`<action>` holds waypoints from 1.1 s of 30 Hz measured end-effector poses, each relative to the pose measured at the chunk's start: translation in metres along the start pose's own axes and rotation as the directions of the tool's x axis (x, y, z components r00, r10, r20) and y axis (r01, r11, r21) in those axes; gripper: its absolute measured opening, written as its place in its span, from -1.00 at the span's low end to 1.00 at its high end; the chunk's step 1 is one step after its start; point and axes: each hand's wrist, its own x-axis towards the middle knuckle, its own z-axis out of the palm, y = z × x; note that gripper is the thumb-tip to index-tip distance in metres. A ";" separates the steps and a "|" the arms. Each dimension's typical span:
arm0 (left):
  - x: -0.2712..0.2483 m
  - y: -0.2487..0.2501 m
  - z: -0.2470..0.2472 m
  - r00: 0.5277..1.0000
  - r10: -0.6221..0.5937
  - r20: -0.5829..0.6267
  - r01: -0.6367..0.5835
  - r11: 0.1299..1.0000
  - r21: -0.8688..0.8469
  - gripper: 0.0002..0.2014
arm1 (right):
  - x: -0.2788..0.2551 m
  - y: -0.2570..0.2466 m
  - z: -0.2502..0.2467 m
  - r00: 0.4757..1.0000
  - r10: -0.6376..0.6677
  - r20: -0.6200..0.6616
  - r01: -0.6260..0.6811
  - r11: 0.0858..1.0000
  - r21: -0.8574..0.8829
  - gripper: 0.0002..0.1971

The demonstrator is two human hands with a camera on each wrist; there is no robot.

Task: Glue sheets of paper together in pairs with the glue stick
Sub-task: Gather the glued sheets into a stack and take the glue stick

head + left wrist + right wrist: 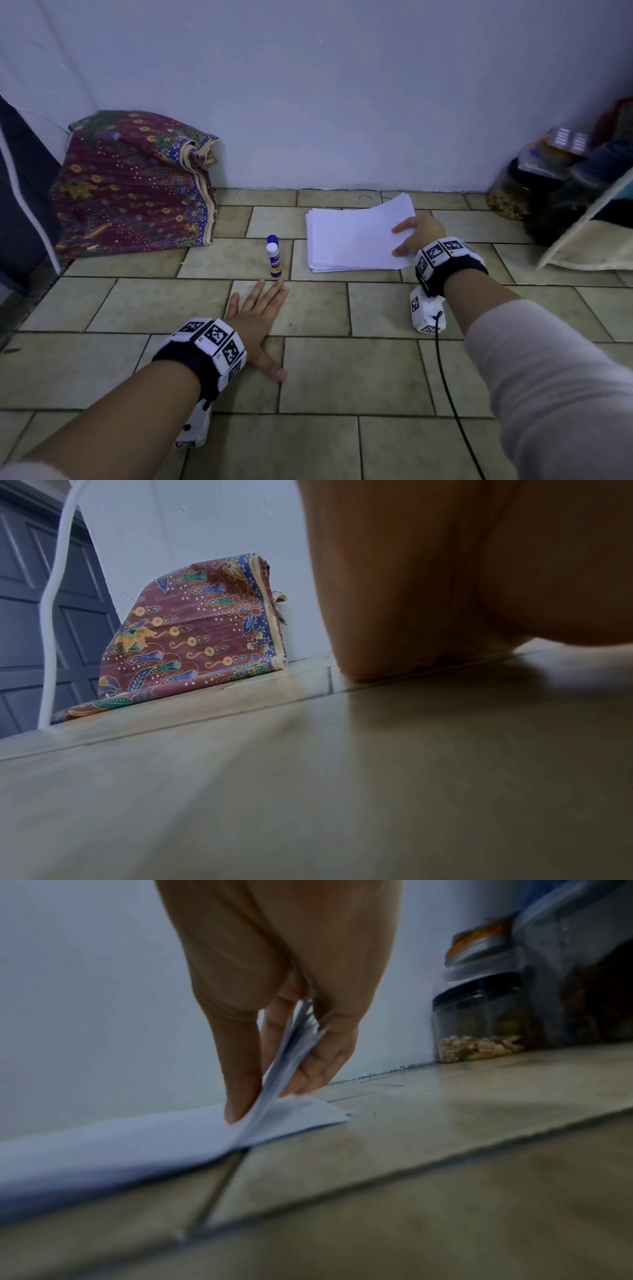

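Note:
A stack of white paper sheets (356,236) lies on the tiled floor near the wall. My right hand (416,236) pinches the right edge of the sheets (291,1053) between thumb and fingers and lifts that edge off the floor. A white glue stick (274,257) with a blue label lies on the floor left of the stack. Its blue cap (272,238) sits just behind it. My left hand (257,315) rests flat on the floor, fingers straight and spread, fingertips just short of the glue stick. In the left wrist view only the palm (462,588) shows, pressed on the tile.
A folded batik cloth (133,185) leans on the wall at left, beside a dark door (34,615). Jars and containers (534,185) crowd the right corner, one holding nuts (479,1020). A black cable (448,387) runs from my right wrist along the tiled floor (342,377).

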 end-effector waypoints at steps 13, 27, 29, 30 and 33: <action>0.001 0.000 0.000 1.000 -0.029 -0.008 0.029 0.999 0.018 0.74 | -0.031 0.019 -0.001 0.987 0.099 0.127 -0.119 0.980 0.162 -0.58; -0.017 0.028 -0.009 0.998 -0.060 -0.036 0.054 0.985 -0.163 0.15 | -0.107 0.054 0.007 0.994 0.052 0.098 -0.053 0.999 0.007 -0.42; -0.017 0.034 -0.007 0.996 -0.073 -0.059 0.057 0.971 -0.234 0.08 | -0.112 0.055 0.009 0.994 0.051 0.100 -0.052 0.999 0.008 -0.42; -0.016 0.038 -0.006 0.994 -0.079 -0.071 0.059 0.967 -0.248 0.07 | -0.114 0.055 0.011 0.994 0.047 0.099 -0.048 0.999 0.008 -0.41; -0.014 0.044 -0.004 0.983 -0.112 -0.142 0.063 0.948 -0.312 0.03 | -0.121 0.054 0.016 0.996 0.013 0.090 -0.012 1.000 -0.002 -0.41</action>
